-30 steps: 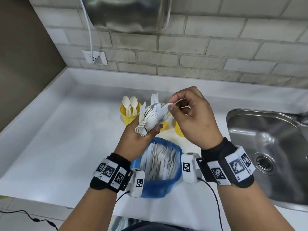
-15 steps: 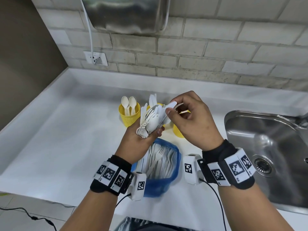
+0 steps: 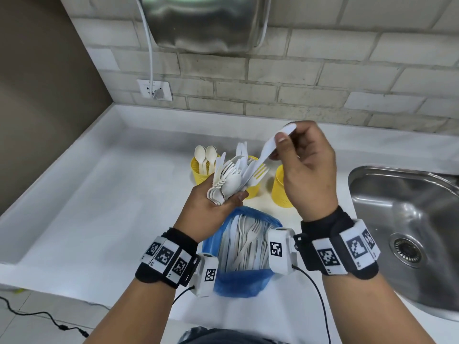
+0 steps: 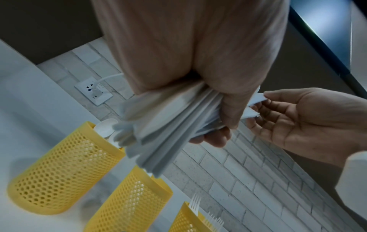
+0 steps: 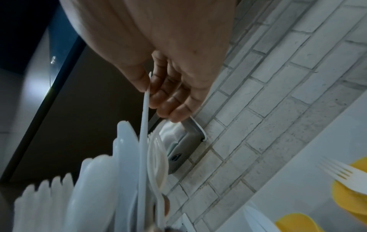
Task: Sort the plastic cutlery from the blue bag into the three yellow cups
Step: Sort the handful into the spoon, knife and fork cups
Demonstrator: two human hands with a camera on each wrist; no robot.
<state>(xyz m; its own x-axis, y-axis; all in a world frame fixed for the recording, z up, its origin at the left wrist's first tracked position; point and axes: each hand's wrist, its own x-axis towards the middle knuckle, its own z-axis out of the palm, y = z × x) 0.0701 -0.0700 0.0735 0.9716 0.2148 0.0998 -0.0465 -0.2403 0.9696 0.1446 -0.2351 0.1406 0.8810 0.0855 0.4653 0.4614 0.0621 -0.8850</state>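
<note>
My left hand (image 3: 223, 202) grips a fanned bundle of white plastic cutlery (image 3: 231, 175) above the blue bag (image 3: 238, 281), which lies open with several more pieces inside. My right hand (image 3: 285, 135) pinches one white fork (image 3: 267, 152) by its handle, tines down beside the bundle's upper ends. Behind stand three yellow mesh cups: the left cup (image 3: 198, 172) holds two spoons, the middle cup (image 3: 253, 188) is partly hidden by the bundle, and the right cup (image 3: 280, 189) sits under my right hand. In the left wrist view the right cup (image 4: 184, 219) holds forks.
A steel sink (image 3: 409, 219) lies at the right of the white counter (image 3: 87, 207). A brick wall with a socket (image 3: 155, 90) and a steel dispenser (image 3: 206, 21) stands behind. The counter's raised rim runs along the left and back.
My right hand has drawn one fork up and to the right, out of the bundle. The left hand still holds the bundle in about the same place.
</note>
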